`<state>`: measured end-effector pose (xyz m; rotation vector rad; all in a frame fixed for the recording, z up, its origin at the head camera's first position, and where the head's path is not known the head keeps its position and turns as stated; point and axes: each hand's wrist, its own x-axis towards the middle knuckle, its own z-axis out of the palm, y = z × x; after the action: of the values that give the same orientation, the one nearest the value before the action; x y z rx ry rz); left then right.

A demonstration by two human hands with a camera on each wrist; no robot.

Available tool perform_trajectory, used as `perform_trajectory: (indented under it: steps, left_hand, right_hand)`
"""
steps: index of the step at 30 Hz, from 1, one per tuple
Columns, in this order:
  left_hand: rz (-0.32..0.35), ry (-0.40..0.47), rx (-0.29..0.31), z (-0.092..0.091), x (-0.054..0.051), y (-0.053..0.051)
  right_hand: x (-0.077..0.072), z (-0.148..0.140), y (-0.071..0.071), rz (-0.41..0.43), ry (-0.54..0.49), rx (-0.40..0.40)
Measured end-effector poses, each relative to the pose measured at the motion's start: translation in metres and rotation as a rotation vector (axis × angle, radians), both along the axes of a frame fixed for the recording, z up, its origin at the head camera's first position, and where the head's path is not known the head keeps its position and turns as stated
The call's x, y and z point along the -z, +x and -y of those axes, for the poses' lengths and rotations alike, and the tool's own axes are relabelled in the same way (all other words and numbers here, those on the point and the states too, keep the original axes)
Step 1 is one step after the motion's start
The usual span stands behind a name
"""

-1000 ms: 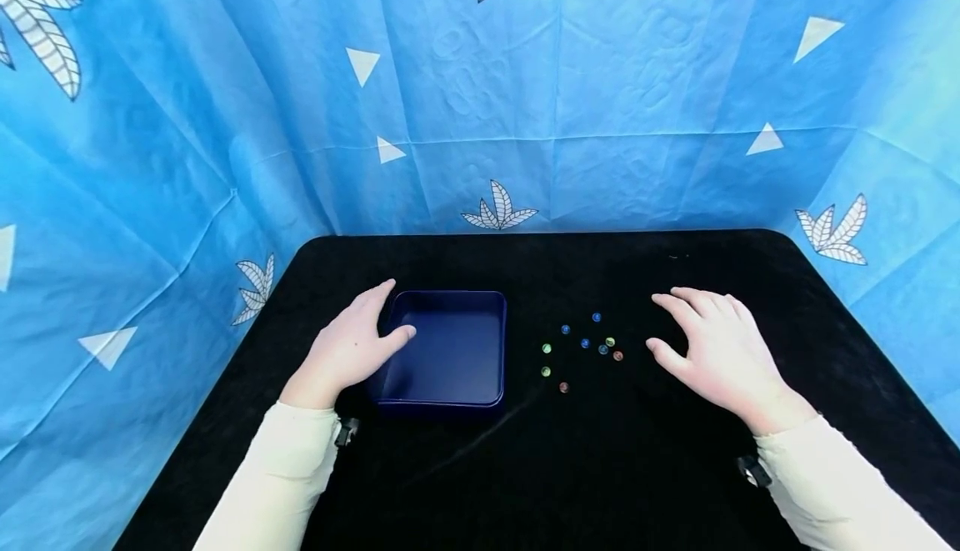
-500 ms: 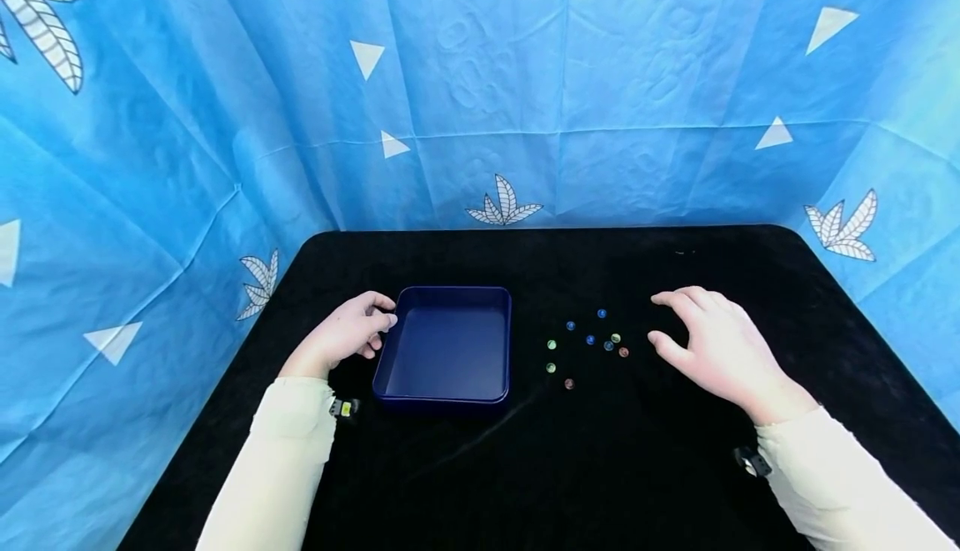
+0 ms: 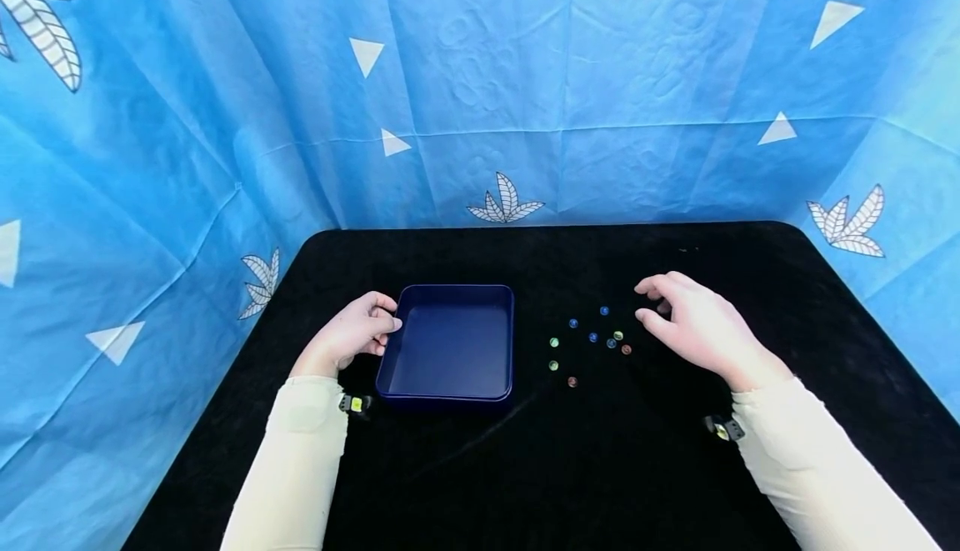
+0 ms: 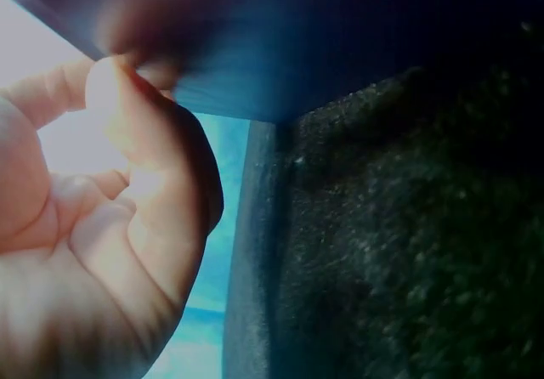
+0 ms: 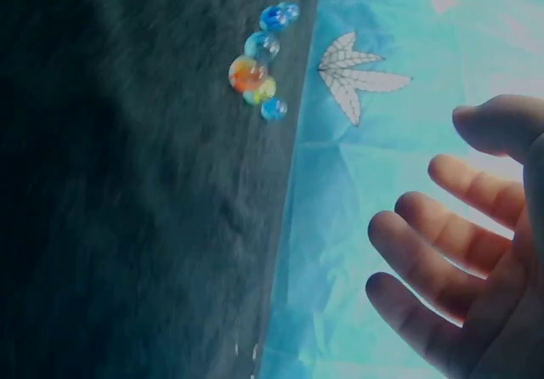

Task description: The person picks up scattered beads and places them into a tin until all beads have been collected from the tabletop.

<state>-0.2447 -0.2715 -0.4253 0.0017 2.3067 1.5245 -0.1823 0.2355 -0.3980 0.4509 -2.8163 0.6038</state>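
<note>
My left hand (image 3: pixel 345 336) pinches the left rim of a dark blue square tray (image 3: pixel 453 355), which stands bare inside on the black table. Close up in the left wrist view, thumb and fingertips (image 4: pixel 115 82) meet at the tray's wall (image 4: pixel 272 48). To the right of the tray lie several small glass marbles: blue ones such as the far marble (image 3: pixel 604 311), green ones like the left marble (image 3: pixel 554 342), and orange ones, including the nearest marble (image 3: pixel 572 383). Just right of them hovers my right hand (image 3: pixel 701 326), fingers relaxed and holding nothing.
A black cloth covers the table (image 3: pixel 525 484). Blue curtain (image 3: pixel 480 92) with white leaf and triangle prints hangs behind and along the sides. Small wrist cameras sit at the left cuff (image 3: pixel 356 404) and right cuff (image 3: pixel 724 429).
My left hand has gone from spread beside the tray to pinching its left rim. My right hand has moved slightly left toward the marbles, its fingers bending a little.
</note>
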Motion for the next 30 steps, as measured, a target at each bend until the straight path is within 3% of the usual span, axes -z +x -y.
perform_trajectory:
  steps: [7, 14, 30]
  left_hand:
    - [0.002, 0.012, -0.015, 0.004, 0.005, 0.007]
    - [0.000, 0.029, 0.013, 0.003, 0.006, 0.003]
    - [0.005, 0.048, 0.036, 0.007, 0.011, 0.002]
  right_hand:
    - [0.008, 0.012, -0.010, 0.115, -0.019, -0.045]
    - [0.023, 0.008, -0.013, 0.291, -0.033, -0.097]
    - [0.035, 0.014, -0.011, 0.317, 0.038, -0.170]
